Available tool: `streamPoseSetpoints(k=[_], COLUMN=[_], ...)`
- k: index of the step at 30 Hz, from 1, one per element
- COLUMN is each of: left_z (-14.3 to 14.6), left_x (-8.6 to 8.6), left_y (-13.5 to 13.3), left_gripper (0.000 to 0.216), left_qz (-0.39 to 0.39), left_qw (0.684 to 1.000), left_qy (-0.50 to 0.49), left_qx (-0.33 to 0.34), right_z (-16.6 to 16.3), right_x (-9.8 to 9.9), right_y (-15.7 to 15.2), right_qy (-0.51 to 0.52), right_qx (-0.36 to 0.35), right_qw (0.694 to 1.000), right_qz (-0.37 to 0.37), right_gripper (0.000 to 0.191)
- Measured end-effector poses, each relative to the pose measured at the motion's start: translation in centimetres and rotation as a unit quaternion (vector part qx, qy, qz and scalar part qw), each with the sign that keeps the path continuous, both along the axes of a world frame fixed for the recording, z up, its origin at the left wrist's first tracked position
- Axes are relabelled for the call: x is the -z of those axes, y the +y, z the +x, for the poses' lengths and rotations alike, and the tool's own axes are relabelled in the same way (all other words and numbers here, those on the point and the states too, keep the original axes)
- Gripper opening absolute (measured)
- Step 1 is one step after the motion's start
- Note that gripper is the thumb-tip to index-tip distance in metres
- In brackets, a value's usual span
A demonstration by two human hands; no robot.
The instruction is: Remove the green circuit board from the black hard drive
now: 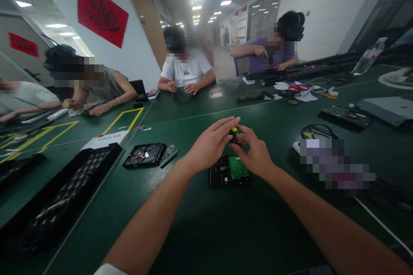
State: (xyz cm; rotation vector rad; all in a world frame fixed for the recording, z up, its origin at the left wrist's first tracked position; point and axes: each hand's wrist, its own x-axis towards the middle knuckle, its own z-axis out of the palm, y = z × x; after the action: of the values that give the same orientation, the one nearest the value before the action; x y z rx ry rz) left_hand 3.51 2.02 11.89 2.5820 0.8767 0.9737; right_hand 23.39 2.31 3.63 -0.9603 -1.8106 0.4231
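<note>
Grip shared: left hand [209, 146] fingers nearly straight, cupping the screwdriver handle [233, 134] from its left; right hand [254, 154] pinches it from the right. Handle upright, directly above hard drive [229, 172] on worktop [200, 223]; shaft hidden.

Tip of tool [233, 133] behind fingers [248, 140]
</note>
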Motion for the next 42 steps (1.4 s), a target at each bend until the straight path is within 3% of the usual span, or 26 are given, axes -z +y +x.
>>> streamPoseSetpoints(k=[4,8,10,12,16,19,25,28,33,38,42], left_z=[0.4,-0.4,-0.9,-1.1,-1.0,-0.8,-0.7,-0.8,-0.6,-0.5,-0.4], left_x=[-0.3,-0.1,-0.1,-0.2,0.1,0.3,0.1,0.2,0.6,0.8,0.8], left_y=[0.9,1.2,1.3,1.4,1.5,1.5,1.4,1.6,1.9,1.9,1.7], left_gripper=[0.041,0.037,0.034,0.030,0.031,0.035,0.036,0.035,0.021,0.028,0.027], left_qz=[0.002,0.007,0.011,0.017,0.024,0.025,0.012,0.000,0.004,0.004,-0.001], left_qw=[0.999,0.999,1.000,1.000,0.998,0.997,1.000,1.000,0.999,0.997,0.996], left_qy=[0.010,-0.001,-0.001,0.006,0.022,0.027,-0.009,-0.018,-0.027,-0.020,-0.054], left_qx=[0.043,0.037,0.021,-0.001,-0.053,-0.067,0.009,0.019,-0.035,-0.075,-0.067], right_z=[-0.1,1.0,2.0,3.0,4.4,4.7,4.5,4.4,4.4,4.3,4.3], right_x=[-0.3,-0.9,-0.8,-0.3,1.4,2.1,1.9,2.0,2.5,3.0,3.4], right_y=[-0.2,0.3,1.0,2.0,3.4,3.7,3.6,3.9,4.0,2.9,2.1], right_qy=[0.012,-0.027,-0.053,-0.111,-0.209,-0.179,-0.094,-0.099,-0.126,-0.129,-0.130], right_qx=[-0.017,-0.054,-0.022,-0.005,-0.062,-0.113,-0.158,-0.149,-0.123,-0.099,-0.065], right_qw=[1.000,0.998,0.998,0.992,0.960,0.945,0.916,0.917,0.922,0.946,0.966], right_qz=[-0.009,-0.006,-0.019,-0.063,-0.174,-0.250,-0.356,-0.357,-0.346,-0.281,-0.215], right_gripper=[0.049,0.044,0.035,0.032,0.033,0.035,0.043,0.043,0.042,0.036,0.033])
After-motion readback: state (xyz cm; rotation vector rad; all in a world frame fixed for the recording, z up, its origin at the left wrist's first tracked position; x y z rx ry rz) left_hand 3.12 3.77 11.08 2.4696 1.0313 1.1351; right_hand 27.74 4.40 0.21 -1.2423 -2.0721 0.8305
